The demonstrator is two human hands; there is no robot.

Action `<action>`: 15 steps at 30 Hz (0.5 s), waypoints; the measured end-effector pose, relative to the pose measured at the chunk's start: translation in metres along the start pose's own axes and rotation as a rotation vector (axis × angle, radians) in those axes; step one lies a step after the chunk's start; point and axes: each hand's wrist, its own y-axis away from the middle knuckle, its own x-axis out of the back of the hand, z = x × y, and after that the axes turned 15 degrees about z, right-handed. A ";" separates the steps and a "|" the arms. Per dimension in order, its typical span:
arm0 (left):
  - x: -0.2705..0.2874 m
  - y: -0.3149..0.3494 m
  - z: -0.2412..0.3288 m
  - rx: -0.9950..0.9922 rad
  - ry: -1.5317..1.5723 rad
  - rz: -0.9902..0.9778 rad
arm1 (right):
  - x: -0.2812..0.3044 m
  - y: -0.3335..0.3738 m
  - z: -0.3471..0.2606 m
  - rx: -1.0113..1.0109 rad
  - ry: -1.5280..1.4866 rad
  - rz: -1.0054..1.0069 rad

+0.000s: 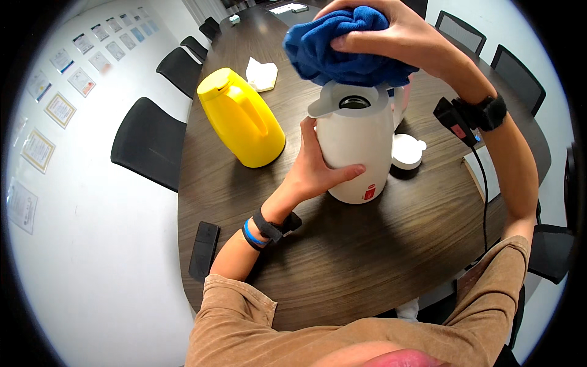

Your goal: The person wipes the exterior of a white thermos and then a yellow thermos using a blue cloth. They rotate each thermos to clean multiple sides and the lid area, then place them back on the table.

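Observation:
A white thermos jug [354, 150] stands on the table with its mouth uncovered, showing a dark round neck. My left hand [318, 162] is wrapped round the jug's left side, thumb across its front. Above and behind the jug's rim, my right hand [391, 37] grips a bunched blue cloth [342, 49]. The cloth hides part of the jug's far side. Just right of the jug sits a white round lid [406, 151] with a small tab and a dark base.
A yellow thermos jug [241, 119] stands to the left, near a pack of tissues [262, 74]. A black phone [204, 249] lies by the left table edge. A notebook [483, 174] is at right, near a cable [486, 208] from my right wrist. Black chairs [150, 142] line the table [342, 263].

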 end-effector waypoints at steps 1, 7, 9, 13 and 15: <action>-0.002 -0.003 -0.003 -0.052 0.017 -0.012 | -0.002 -0.002 0.002 0.093 -0.023 -0.047; -0.006 -0.008 -0.007 -0.207 0.105 -0.023 | -0.031 0.017 0.004 -0.023 0.426 -0.169; -0.004 -0.009 -0.005 -0.218 0.111 -0.024 | -0.026 0.020 -0.002 0.073 0.437 -0.213; -0.004 -0.003 -0.006 -0.175 -0.026 0.044 | -0.016 0.030 -0.011 0.123 0.804 -0.139; -0.003 -0.002 -0.006 -0.081 -0.005 0.019 | -0.003 0.033 -0.011 0.211 1.082 -0.105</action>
